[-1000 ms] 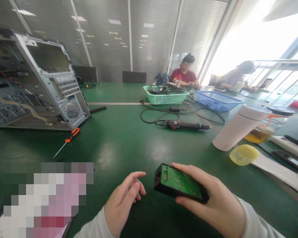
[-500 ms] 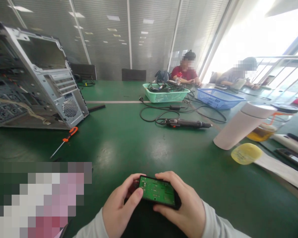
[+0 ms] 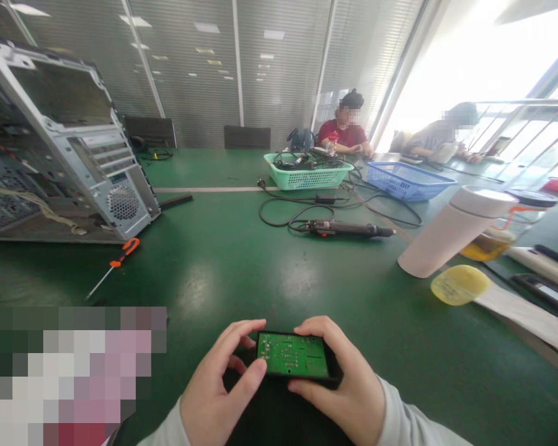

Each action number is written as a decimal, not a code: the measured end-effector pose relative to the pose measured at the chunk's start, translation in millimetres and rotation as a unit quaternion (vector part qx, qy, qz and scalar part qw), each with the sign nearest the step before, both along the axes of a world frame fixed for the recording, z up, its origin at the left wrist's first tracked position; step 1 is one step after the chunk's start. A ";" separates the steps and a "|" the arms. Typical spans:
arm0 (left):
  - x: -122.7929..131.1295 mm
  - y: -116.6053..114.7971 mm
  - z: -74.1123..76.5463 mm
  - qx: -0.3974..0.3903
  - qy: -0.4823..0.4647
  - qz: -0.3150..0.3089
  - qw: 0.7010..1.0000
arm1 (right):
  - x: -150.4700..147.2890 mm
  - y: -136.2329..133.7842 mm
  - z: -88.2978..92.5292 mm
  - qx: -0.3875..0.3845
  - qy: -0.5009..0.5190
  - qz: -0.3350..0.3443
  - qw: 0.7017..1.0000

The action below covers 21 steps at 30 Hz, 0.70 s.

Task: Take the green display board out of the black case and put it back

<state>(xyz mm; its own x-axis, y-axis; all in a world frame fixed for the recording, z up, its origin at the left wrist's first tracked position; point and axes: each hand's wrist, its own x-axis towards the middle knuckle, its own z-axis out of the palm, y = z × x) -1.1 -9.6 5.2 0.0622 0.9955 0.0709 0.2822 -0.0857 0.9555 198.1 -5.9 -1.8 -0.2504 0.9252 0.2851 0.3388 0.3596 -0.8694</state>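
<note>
A green circuit board [image 3: 297, 355] in a shallow black case [image 3: 333, 371] is near the front edge of the table, solder side up. My right hand [image 3: 348, 378] grips the case at its right end, thumb along the near edge and fingers over the far edge. At the left end, my left hand [image 3: 227, 375] has its thumb on the near corner, while its index finger curves past the far corner. The palm sides and the underside of the case are hidden.
An open computer case [image 3: 121, 192] stands at left, with an orange-handled screwdriver [image 3: 116, 263] before it. An electric screwdriver [image 3: 348, 229] with its cord lies ahead. Green [image 3: 309, 179] and blue baskets [image 3: 402, 183] stand behind. A pink tumbler [image 3: 456, 232] and yellow-topped item [image 3: 460, 285] are right. Two people sit beyond.
My left hand's fingers have loosened and spread a little away from the left end of the case. The board has turned slightly and lies more level. The view has shifted slightly.
</note>
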 end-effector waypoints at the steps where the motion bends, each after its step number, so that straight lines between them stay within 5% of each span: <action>1: 0.3 0.4 0.8 0.017 0.004 0.005 1.000 | -0.1 0.1 0.6 -0.005 -0.001 -0.002 1.000; 5: -2.6 3.1 2.7 0.065 0.007 0.019 0.998 | -0.8 -0.3 2.3 -0.026 -0.011 -0.006 1.000; 10: -9.9 5.9 1.6 0.069 0.026 -0.049 0.996 | -0.2 -0.9 6.0 -0.038 -0.023 -0.009 0.999; 21: -3.7 5.3 7.4 0.071 -0.012 -0.013 0.997 | 0.6 -1.8 8.9 -0.053 -0.036 -0.009 0.998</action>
<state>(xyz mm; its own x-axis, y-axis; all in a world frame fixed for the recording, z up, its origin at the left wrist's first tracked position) -4.8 -4.3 12.6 0.0838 0.9733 0.2137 0.2560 -0.2282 0.9394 198.7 -7.6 7.0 -0.2502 0.9536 0.1677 0.4079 0.2609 -0.8750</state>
